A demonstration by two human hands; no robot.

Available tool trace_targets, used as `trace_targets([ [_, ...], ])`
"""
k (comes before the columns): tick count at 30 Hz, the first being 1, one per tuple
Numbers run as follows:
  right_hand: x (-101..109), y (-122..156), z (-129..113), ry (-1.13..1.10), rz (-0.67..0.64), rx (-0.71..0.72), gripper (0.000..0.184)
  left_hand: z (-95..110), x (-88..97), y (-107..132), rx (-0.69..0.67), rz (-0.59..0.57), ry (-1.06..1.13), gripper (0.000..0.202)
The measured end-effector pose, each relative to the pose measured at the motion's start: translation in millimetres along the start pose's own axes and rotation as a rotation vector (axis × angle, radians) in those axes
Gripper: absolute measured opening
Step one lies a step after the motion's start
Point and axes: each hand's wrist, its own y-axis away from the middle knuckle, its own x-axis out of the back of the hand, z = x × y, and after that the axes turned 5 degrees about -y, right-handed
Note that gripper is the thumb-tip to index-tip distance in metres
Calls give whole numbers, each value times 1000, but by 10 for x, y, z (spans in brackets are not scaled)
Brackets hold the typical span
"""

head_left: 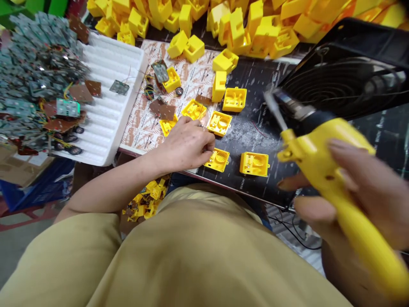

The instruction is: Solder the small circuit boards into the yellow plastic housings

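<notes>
My left hand (188,143) reaches over the bench with its fingers curled in. It is above the near edge of a small yellow plastic housing (220,160); whatever is between the fingertips is hidden. More open yellow housings, one at the hand's far side (220,123) and another to its right (254,163), lie with their hollow sides up. Blurred by motion, my right hand (358,192) is wrapped round the yellow handle of a soldering gun (319,149). Its metal tip points up and left, above the black bench top.
On the left, a white ridged foam tray (105,140) bears a heap of circuit boards (41,72) with wires. Yellow housings (236,30) are piled along the back. A black fan (335,72) stands at right. Below the bench edge are more yellow parts (150,198).
</notes>
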Motion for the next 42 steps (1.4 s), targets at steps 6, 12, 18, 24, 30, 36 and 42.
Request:
trace_targets([
  [6,-347,-324,209,62,-24,192,18,-265,115,164,78,239,118,23],
  [12,-733,-745,307,50,-117,233,40,-706,288,-227,-36,238,-97,29],
  [18,-860,-782,385,7,-179,187,34,-807,299,-662,-226,-3,-208,26],
  [24,-729,-635,427,-42,-163,134,42,-805,597,-492,-194,-37,-268,15],
  [30,-747,-601,357,-78,-131,138,44,-760,698,-264,-104,-106,-61,21],
  [36,-759,-489,213,-101,-156,178,40,-560,375,-161,-55,-147,137,27],
  [42,-473,-397,108,-141,14,69,40,-563,248,-183,-18,-148,323,18],
])
